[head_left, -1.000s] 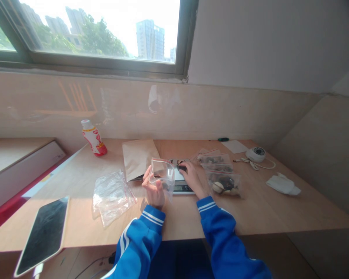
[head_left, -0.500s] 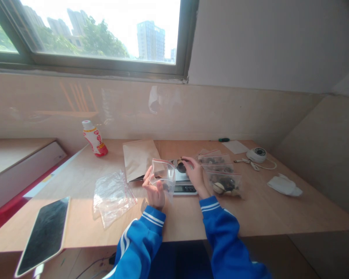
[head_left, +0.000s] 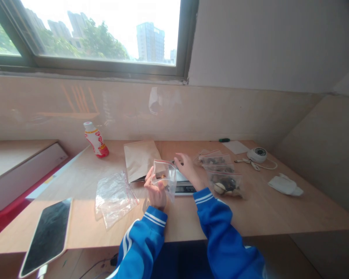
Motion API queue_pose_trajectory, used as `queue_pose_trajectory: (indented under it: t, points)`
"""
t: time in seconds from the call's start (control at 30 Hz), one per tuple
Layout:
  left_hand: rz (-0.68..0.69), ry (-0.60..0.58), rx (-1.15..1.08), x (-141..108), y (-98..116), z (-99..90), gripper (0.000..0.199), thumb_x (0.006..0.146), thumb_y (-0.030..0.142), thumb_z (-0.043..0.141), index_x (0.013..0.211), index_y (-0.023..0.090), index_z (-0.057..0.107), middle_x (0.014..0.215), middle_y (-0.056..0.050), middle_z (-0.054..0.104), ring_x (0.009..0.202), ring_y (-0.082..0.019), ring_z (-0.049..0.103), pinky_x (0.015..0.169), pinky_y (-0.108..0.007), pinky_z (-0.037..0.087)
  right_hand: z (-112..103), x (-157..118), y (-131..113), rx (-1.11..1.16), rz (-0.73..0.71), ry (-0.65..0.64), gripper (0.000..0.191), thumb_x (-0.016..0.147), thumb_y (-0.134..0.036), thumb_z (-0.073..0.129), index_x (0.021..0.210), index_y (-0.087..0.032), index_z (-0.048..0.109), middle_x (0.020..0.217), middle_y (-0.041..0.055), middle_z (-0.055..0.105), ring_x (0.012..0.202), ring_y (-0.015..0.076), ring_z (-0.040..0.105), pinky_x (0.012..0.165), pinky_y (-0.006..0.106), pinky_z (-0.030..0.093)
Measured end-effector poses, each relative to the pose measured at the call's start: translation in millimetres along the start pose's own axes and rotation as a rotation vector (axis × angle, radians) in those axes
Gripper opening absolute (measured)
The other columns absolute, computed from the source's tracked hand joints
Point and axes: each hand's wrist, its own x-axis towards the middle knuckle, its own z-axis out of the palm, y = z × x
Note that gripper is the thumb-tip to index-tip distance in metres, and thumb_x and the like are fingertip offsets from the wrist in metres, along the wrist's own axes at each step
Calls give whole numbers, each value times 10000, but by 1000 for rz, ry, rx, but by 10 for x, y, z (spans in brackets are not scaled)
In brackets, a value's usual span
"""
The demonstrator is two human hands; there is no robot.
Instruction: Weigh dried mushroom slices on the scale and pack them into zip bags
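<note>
My left hand (head_left: 156,193) is closed on a clear zip bag (head_left: 171,186) and keeps its mouth upward. A brownish piece shows inside the bag, below its opening. My right hand (head_left: 189,168) hovers over the kitchen scale (head_left: 185,189), just right of the bag mouth, with its fingers curved and apart. Small dark pieces, like dried mushroom, lie on the scale by its fingertips, partly covered by the hand. The scale's dark display faces me.
Filled zip bags (head_left: 227,185) lie right of the scale, empty clear bags (head_left: 113,197) left. Behind are a brown paper bag (head_left: 141,157) and a drink bottle (head_left: 96,140). Also around: a phone (head_left: 46,236), white camera (head_left: 256,155), tissue (head_left: 285,185) and green-handled tool (head_left: 224,140).
My right hand has moved left toward the bag mouth, and the dark piece in its fingers no longer shows there. A brownish piece now shows in the bag.
</note>
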Motion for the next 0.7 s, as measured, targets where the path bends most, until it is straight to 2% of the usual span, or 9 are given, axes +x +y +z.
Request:
queue_pose_trajectory:
  t: [0.1,0.2,0.27,0.47,0.7]
  points:
    - [0,-11,-7,15,14,-7,218,953,342,364,1133,222,341,1388,-175,410,1301,-279,427,998,-570,400,222,56,134,-197,68,-123,320,860,-355,580,1121,-176,625,1192,154,618,1167,300,525,1002,463,375]
    - [-10,-10,-18,23,20,-11,204,953,339,360,1119,222,342,1381,-192,407,1289,-304,440,997,-593,392,346,61,168,-196,89,-132,253,848,-306,599,1046,-159,656,1117,177,639,1135,312,537,978,466,387]
    - [-6,-16,-19,21,16,-11,199,954,333,358,1115,218,342,1388,-196,402,1289,-309,441,1005,-600,382,374,62,186,-168,84,-128,198,852,-231,577,1018,-170,665,1090,160,653,1104,286,558,971,433,400]
    - [9,4,-9,7,-35,3,222,948,342,376,1130,218,346,1397,-177,418,1272,-273,463,991,-559,404,356,107,270,-28,71,-89,258,789,-49,542,949,-187,690,1007,85,711,974,218,637,909,342,458]
    - [17,14,-5,5,-61,15,228,943,330,388,1137,216,350,1386,-184,431,1268,-249,465,983,-540,399,197,154,192,180,94,49,270,803,-107,526,1026,-156,670,1057,111,706,985,216,654,910,363,486]
